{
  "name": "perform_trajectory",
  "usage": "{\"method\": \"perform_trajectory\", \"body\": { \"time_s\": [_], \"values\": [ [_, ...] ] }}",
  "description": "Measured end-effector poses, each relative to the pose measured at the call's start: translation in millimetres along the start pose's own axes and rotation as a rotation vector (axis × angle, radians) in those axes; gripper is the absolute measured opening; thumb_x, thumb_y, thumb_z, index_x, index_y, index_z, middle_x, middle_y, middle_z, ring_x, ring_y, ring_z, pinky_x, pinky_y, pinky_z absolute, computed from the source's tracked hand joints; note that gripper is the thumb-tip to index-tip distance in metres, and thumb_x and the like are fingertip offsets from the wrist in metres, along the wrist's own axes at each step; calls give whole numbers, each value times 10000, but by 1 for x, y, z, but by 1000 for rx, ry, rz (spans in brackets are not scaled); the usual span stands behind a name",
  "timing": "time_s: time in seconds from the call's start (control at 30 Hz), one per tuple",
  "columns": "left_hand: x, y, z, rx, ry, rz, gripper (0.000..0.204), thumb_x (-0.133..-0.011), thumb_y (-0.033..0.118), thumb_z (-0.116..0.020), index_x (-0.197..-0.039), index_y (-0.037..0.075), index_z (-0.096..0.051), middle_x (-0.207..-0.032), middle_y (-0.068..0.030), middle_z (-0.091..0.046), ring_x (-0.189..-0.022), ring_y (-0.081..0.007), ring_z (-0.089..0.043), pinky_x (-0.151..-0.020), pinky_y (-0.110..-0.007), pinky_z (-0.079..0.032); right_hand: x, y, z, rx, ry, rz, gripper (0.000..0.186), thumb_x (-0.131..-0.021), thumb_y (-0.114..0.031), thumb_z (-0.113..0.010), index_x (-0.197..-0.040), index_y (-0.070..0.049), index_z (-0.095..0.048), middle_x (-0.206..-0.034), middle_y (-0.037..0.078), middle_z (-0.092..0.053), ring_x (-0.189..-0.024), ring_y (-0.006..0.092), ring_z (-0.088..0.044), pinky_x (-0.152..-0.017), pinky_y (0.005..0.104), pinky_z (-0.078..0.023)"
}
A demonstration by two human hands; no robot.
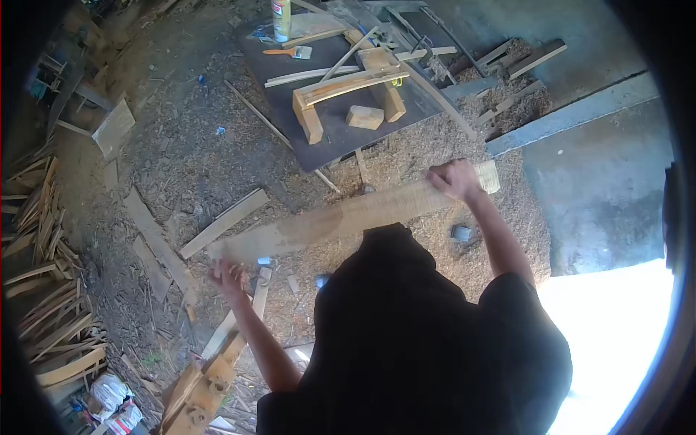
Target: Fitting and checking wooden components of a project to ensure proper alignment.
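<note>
Matt wooden plank (391, 206), rough wood shavings (413, 161)

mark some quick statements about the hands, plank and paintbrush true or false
1. The right hand grips the long plank near its right end. True.
2. The left hand is on the dark board. False: the left hand is by the plank's left end.
3. A paintbrush lies on the dark board. True.
4. The paintbrush has a blue handle. False: its handle is orange.
5. Wood shavings lie around the plank. True.
</note>
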State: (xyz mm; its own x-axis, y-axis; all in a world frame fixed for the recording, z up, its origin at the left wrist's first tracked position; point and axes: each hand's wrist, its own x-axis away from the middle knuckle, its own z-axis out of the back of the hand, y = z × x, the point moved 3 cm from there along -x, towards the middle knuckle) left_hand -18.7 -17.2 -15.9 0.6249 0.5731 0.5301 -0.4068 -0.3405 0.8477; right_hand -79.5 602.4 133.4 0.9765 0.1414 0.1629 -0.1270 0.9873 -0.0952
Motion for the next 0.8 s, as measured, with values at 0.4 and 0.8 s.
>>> {"method": "perform_trajectory", "body": {
  "time_s": [0.4, 0.8],
  "values": [
    [10, 32, -279, -183, -34, -120, 371, -977, 303, -748, -1246, 93, -603, -938, 11, -636, -677, -68, -582, -615, -248, -469, -229, 240, -18, -233, 341, 13, 376, -986, -319, -645, -710, -64, -638, -713, 151, -670, -714, 376, -647, -759, 483, -503],
    [-6, 42, -358, -268, 71, -140, 422, -946, 372, -778, -1115, 27, -603, -773, -18, -631, -606, -97, -615, -552, -247, -500, -314, 311, -56, -363, 390, -50, 157, -983, -262, -643, -1003, -111, -679, -754, 151, -662, -808, 394, -635, -782, 510, -484]
  ]
}}
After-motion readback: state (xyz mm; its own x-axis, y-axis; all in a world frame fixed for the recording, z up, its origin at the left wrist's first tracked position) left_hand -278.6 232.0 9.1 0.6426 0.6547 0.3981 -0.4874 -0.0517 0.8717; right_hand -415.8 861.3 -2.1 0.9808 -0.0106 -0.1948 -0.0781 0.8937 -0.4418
